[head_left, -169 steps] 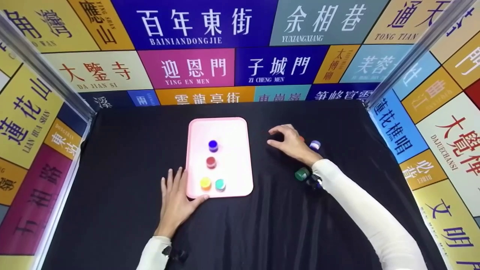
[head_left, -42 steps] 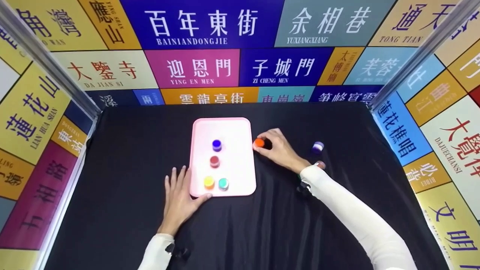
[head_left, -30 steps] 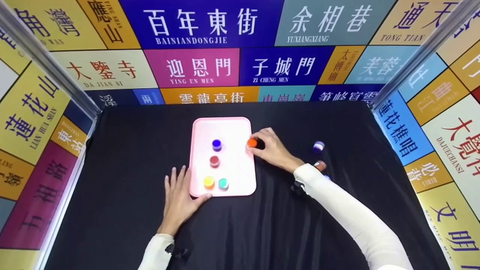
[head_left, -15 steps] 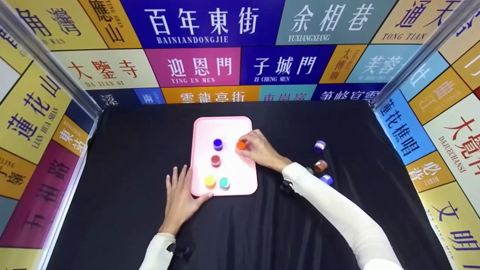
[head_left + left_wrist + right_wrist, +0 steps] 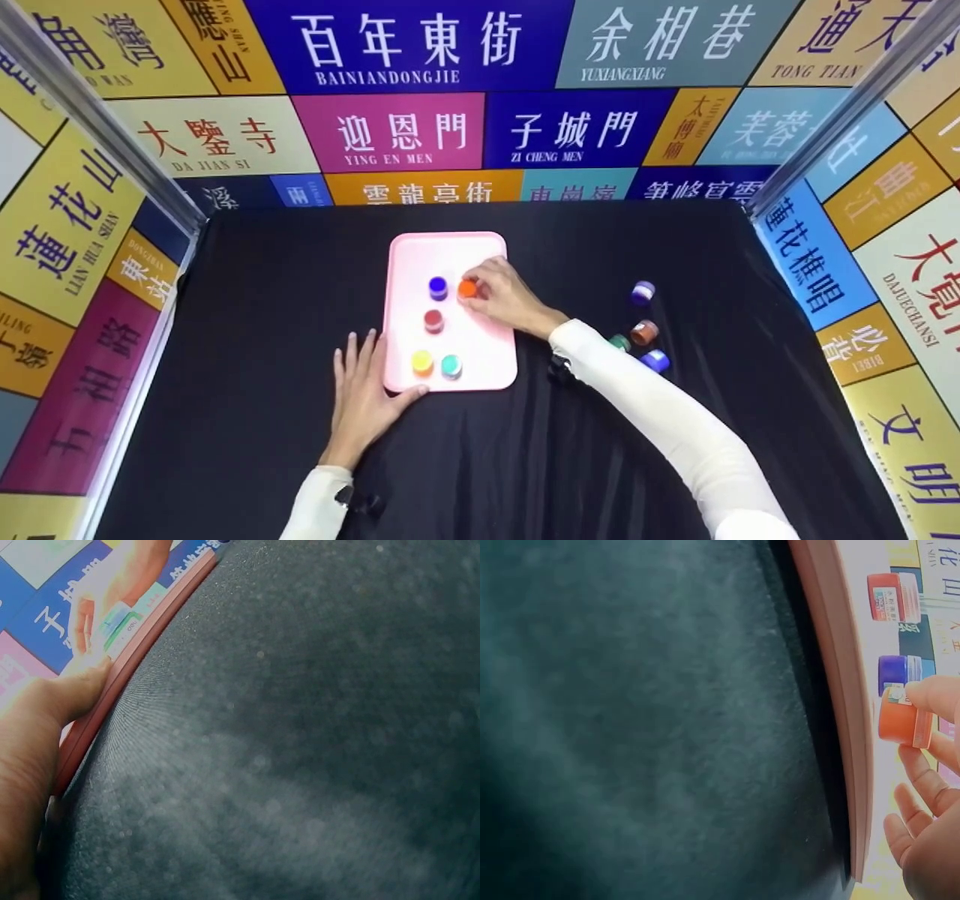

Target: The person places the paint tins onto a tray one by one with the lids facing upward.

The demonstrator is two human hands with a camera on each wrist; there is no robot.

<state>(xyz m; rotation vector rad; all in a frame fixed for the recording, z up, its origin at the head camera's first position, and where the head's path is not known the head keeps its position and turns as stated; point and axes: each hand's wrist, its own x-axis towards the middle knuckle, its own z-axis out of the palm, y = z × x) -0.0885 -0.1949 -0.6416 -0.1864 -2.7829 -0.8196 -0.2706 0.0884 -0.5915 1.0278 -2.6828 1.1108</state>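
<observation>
My right hand (image 5: 508, 296) pinches an orange paint jar (image 5: 466, 288) between thumb and fingers, over the right half of a pink tray (image 5: 491, 364). Just left of it stands a blue jar (image 5: 437, 287), with a red jar (image 5: 433, 321) nearer me. A yellow jar (image 5: 422, 362) and a teal jar (image 5: 451, 366) stand near the tray's front edge. The right wrist view shows the orange jar (image 5: 901, 722) close to the blue one; whether its base touches the tray I cannot tell. My left hand (image 5: 365, 409) lies at the tray's front left corner, fingers straight, thumb on the rim.
Right of the tray, a purple jar (image 5: 643, 292), a brown jar (image 5: 643, 331), a blue jar (image 5: 655, 361) and a partly hidden green jar (image 5: 619, 343) lie on the black cloth (image 5: 262, 300). Printed panels (image 5: 390, 131) enclose the back and sides.
My right hand first reached among the jars at the right, then carried the orange jar left over the tray's edge to beside the blue jar. My left hand has stayed at the tray's corner.
</observation>
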